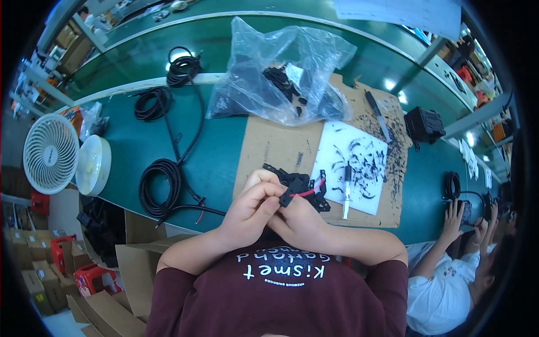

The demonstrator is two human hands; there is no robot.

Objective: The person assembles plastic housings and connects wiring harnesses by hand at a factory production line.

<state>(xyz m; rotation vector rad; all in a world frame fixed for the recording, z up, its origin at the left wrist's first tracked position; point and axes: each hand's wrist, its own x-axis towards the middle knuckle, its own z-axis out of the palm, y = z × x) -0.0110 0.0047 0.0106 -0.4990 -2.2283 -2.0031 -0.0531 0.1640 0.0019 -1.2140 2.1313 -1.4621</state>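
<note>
Just below the middle of the frame, the left hand [250,208] and the right hand [300,222] meet, fingers closed together around a black plastic part [300,188] with a short red wire [309,192] running across it. The part sticks out above the fingertips, toward the upper right of the grip; the left thumb and forefinger pinch its near end, while the right hand cups it from below. Both forearms come up from the lower edge, elbows spread wide, wrists bent inward over the cardboard sheet [269,149]. Just right of the hands lies a white paper [365,185] strewn with black shavings, a small knife [346,194] on it. Above, a clear plastic bag [281,73] of black parts. To the left, coiled black cables [160,188] lie on the green table [129,146].
</note>
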